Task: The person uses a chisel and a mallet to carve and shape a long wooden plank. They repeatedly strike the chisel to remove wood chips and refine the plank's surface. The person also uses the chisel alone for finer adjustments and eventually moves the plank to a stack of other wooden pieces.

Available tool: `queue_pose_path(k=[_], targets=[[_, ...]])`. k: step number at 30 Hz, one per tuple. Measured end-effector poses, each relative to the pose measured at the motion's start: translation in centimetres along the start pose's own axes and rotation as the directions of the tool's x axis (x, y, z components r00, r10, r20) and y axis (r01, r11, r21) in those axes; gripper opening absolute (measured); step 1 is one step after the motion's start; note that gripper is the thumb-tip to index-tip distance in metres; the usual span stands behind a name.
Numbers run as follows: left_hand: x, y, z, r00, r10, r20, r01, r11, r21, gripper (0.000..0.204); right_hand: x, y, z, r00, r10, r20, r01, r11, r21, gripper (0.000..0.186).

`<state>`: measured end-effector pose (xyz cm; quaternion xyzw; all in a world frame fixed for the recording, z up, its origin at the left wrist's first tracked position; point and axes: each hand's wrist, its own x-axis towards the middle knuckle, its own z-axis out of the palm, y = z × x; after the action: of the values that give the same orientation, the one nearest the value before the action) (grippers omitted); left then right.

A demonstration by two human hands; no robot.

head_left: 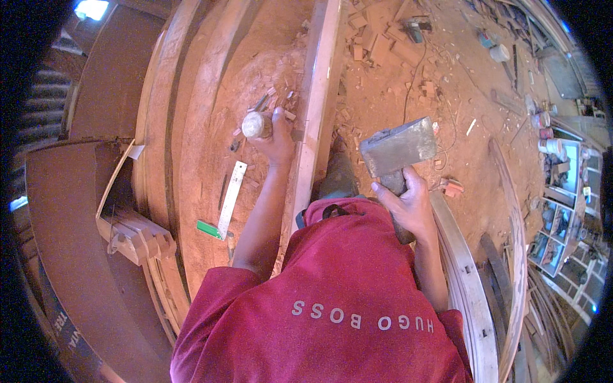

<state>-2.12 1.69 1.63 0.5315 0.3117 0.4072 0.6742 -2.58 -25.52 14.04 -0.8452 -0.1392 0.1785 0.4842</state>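
My left hand is closed around a chisel, whose round, pale handle end faces up toward me. Its blade is mostly hidden beside a long wooden beam that runs away from me. In my right hand is a mallet with a worn, grey, blocky head, gripped by its handle just below the head. The mallet is raised to the right of the beam, apart from the chisel. Left of my left forearm lies a try square with a white blade and green handle.
Wood chips and small tools lie beyond my left hand on broad timber. Offcuts and a cable litter the floor ahead. Long boards lean at my right. Shelves with containers stand farther right; stacked wood pieces sit left.
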Motion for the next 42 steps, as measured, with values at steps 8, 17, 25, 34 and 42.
queue_pose_path(k=[8, 17, 25, 34, 42], targets=[[0.1, -1.8, -0.4, 0.997, 0.064, -0.036, -0.058, 0.988, 0.143, 0.024, 0.3, -0.9, 0.2, 1.000, 0.003, 0.026, -0.003, 1.000, -0.002, 0.043], [-0.7, -2.5, 1.6, 0.989, 0.124, 0.080, -0.139, 0.967, 0.213, 0.015, 6.1, -13.0, -0.3, 0.775, -0.626, -0.093, 0.629, 0.777, 0.012, 0.037], [0.1, -3.9, 1.0, 0.986, 0.106, 0.132, -0.125, 0.982, 0.140, 0.019, 9.1, -11.3, 1.9, 0.816, -0.356, 0.456, 0.545, 0.737, -0.399, 0.035], [-0.6, -4.1, 0.4, 0.979, 0.127, 0.161, -0.147, 0.982, 0.120, 0.024, 7.7, -15.0, 2.1, 0.683, -0.669, 0.295, 0.729, 0.652, -0.209, 0.027], [-0.4, -5.5, -0.7, 0.973, 0.116, 0.201, -0.131, 0.989, 0.067, 0.029, 7.8, -15.1, 1.1, 0.750, -0.616, 0.241, 0.661, 0.714, -0.232, 0.029]])
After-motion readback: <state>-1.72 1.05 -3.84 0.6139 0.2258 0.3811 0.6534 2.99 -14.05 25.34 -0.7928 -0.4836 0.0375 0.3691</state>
